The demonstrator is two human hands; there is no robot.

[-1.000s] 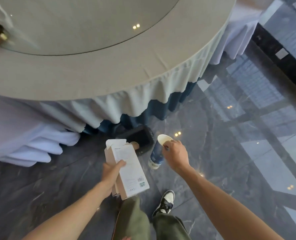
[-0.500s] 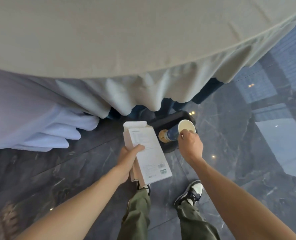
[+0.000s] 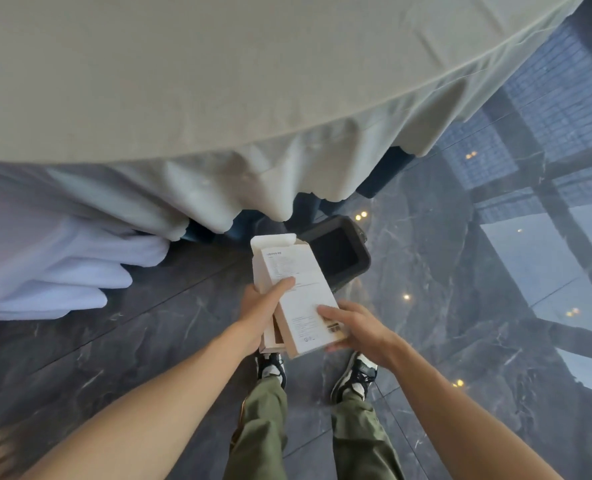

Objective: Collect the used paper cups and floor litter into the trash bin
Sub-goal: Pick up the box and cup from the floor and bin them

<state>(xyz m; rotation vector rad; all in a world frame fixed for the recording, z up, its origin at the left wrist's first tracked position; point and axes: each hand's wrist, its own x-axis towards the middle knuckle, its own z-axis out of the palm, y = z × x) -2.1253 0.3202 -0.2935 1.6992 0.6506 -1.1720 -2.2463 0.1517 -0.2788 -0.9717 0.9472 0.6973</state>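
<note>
A white cardboard box [image 3: 299,289] with small printed text and an open top flap is held over the floor, just in front of a black trash bin [image 3: 339,252]. My left hand [image 3: 260,306] grips its left side, thumb across the printed face. My right hand [image 3: 357,327] holds its lower right corner. A second flat carton piece sits behind the box in the left hand. The bin stands on the floor by the table's skirt, its dark opening facing me. No paper cup is visible.
A round table with a pale cloth [image 3: 218,98] overhangs the top of the view. White draped fabric [image 3: 62,271] lies on the floor at left. The dark polished marble floor [image 3: 461,306] stretches to the right. My two shoes [image 3: 355,374] stand below the box.
The blue paper cup has left my right hand and is out of sight. That hand has moved down and taken hold of the box's lower right corner.
</note>
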